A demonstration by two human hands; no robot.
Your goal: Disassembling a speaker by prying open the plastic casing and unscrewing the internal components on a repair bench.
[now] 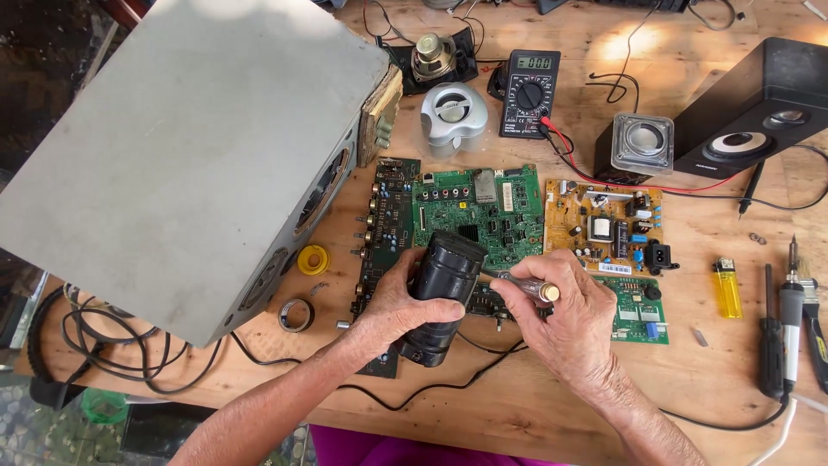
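While the left hand (392,306) wraps around a black cylinder (442,293), a stubby speaker-like body, its fingers are closed on the cylinder's side and lift it just above the wooden table (517,406). The cylinder's long axis runs from near the person's body up and slightly to the right, away from them, with the far end over the green circuit board (483,211). The right hand (565,324) is closed on a small screwdriver (526,285) with a clear handle and a pale end cap; the shaft points left, and its tip meets the cylinder's right flank about midway along. So the cylinder lies directly between the two hands, the left gripping it and the right touching it only through the tool.

Under and beyond the hands lie several boards: a dark narrow board (384,233) with a row of knobs to the left, the green one in the middle, and a yellow-brown power board (608,224) to the right. A large grey speaker box (172,147) lies tipped on the table's left side, its openings facing the boards. Farther back stand a multimeter (528,93) with red lead, a small silver speaker (453,116), a clear cube speaker (640,145) and a black speaker cabinet (759,108). At the right edge rest a yellow lighter (727,289) and a soldering iron (791,319). No open containers show contents.
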